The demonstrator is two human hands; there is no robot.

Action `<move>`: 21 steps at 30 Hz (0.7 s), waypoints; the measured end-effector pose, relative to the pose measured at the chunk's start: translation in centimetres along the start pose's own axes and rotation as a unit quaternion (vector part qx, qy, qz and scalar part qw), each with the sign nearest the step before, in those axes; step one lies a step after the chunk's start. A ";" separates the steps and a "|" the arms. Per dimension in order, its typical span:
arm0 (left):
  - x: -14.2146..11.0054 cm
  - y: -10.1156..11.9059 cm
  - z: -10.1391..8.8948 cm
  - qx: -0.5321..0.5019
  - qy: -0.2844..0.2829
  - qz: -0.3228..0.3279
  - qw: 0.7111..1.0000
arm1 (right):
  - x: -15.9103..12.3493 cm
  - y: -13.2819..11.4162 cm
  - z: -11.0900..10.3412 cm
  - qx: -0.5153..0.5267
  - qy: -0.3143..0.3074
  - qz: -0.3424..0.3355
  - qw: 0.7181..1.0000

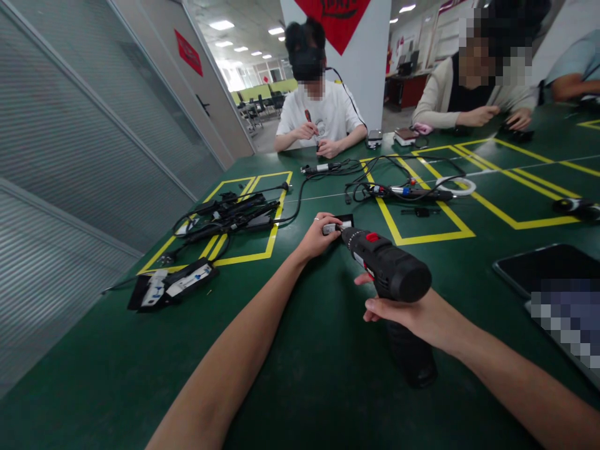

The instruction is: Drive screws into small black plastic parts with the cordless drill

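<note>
My right hand (417,312) is wrapped round the grip of a black cordless drill (394,265) with a red switch on top. Its chuck points away from me and to the left, close to the fingertips of my left hand (319,236). Those fingers are closed on a small black part with a white label (347,223), held low at the green table (290,375). Where the drill's tip meets the part, the fingers and the chuck cover most of the contact, so I cannot tell whether a screw is there.
Black cables and parts (234,219) lie inside yellow tape at left, with a labelled black piece (190,278) nearer me. Across the table are a corded tool (403,192), a white ring (457,185) and a co-worker holding a screwdriver (308,117). A phone (548,265) lies at right.
</note>
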State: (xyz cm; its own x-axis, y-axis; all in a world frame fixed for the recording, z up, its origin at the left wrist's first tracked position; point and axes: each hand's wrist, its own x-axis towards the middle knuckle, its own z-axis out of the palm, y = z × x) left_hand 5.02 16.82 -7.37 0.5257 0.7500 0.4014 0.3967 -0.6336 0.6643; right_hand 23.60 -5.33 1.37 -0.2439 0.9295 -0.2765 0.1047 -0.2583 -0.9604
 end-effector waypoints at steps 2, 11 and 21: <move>0.0 -0.1 0.0 -0.001 0.001 0.001 1.000 | 0.0 0.0 0.0 -0.003 0.004 0.003 1.000; 0.0 -0.2 0.1 -0.005 0.007 0.011 1.000 | 0.1 -0.1 -0.1 -0.080 0.018 -0.006 0.997; 0.0 -0.1 0.0 -0.014 0.005 0.011 1.000 | 0.1 -0.6 0.1 -0.055 0.031 0.010 0.998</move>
State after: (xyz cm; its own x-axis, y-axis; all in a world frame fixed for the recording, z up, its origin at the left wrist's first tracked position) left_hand 4.97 16.91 -7.42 0.5269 0.7378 0.4219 0.3644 -0.6446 0.6721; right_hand 23.44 -5.12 1.88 -0.1813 0.9398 -0.2898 0.2152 -0.2496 -0.9441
